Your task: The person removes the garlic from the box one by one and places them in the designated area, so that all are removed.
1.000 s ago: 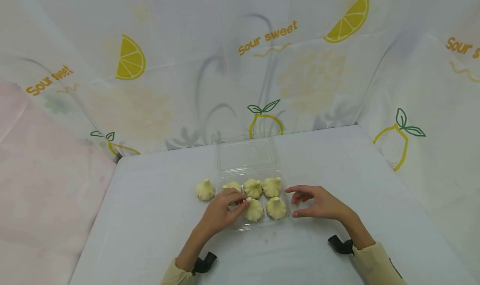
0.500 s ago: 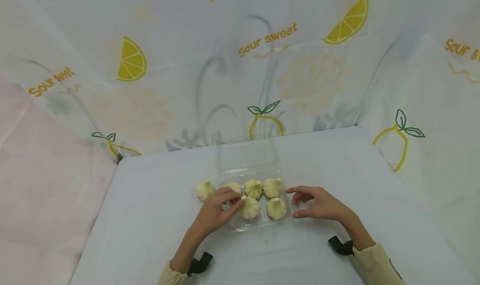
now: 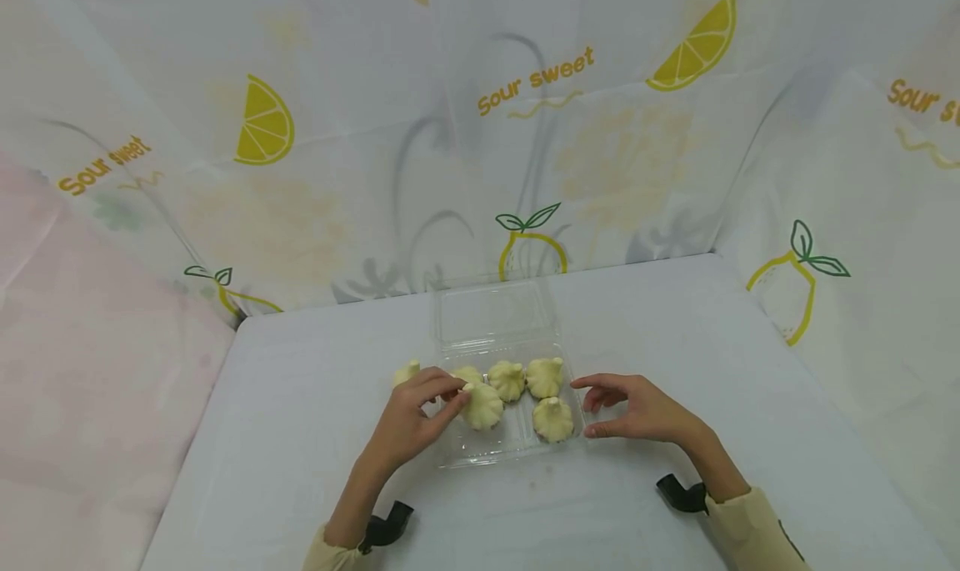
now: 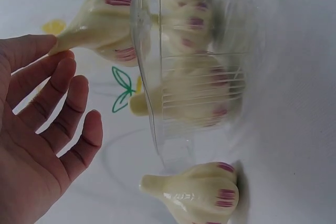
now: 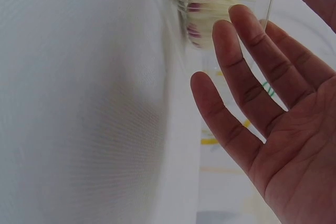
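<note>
The left hand (image 3: 408,419) pinches a garlic (image 3: 483,408) by its stem (image 4: 71,35), raised over the box (image 3: 487,448) between the hands; the right hand (image 3: 651,408), fingers loosely spread, holds nothing, beside the box. A firm, high pinch should stop the garlic knocking its wall.

R hand (image 5: 294,135) is at the right of view, palm to the cam, its 4 fingers spread & slightly bent, the thumb cut by the top R corner. Fingertips are at the clear box (image 5: 268,1); touching or not, I cannot tell. Thru its ridged wall is seen pale garlic (image 5: 212,6) w/ purple marks. White tabletop (image 5: 89,103) fills the L side; backdrop (image 5: 226,195) behind is blurred.
</note>
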A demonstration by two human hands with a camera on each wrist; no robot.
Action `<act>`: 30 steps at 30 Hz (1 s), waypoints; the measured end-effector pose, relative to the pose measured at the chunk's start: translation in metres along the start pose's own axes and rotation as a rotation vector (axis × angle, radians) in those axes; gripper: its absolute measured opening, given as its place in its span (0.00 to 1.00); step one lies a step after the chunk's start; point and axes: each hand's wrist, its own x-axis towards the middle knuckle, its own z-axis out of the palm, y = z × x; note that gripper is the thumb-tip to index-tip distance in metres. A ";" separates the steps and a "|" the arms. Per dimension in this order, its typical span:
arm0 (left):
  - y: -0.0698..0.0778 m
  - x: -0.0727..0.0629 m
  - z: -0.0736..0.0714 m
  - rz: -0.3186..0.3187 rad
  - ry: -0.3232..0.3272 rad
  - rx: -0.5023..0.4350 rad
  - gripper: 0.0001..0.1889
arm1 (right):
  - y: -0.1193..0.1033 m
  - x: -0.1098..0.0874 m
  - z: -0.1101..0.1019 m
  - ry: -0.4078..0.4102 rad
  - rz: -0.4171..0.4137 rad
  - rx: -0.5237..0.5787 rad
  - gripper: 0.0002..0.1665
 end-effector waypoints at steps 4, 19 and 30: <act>0.001 0.000 -0.005 -0.001 0.008 0.023 0.06 | 0.000 0.000 0.000 0.001 0.003 -0.001 0.37; -0.001 -0.001 -0.027 -0.034 0.076 0.044 0.06 | 0.000 -0.001 0.000 0.004 0.006 -0.013 0.37; -0.006 -0.005 -0.041 -0.031 0.115 0.051 0.09 | -0.001 -0.001 0.001 0.004 -0.011 0.003 0.37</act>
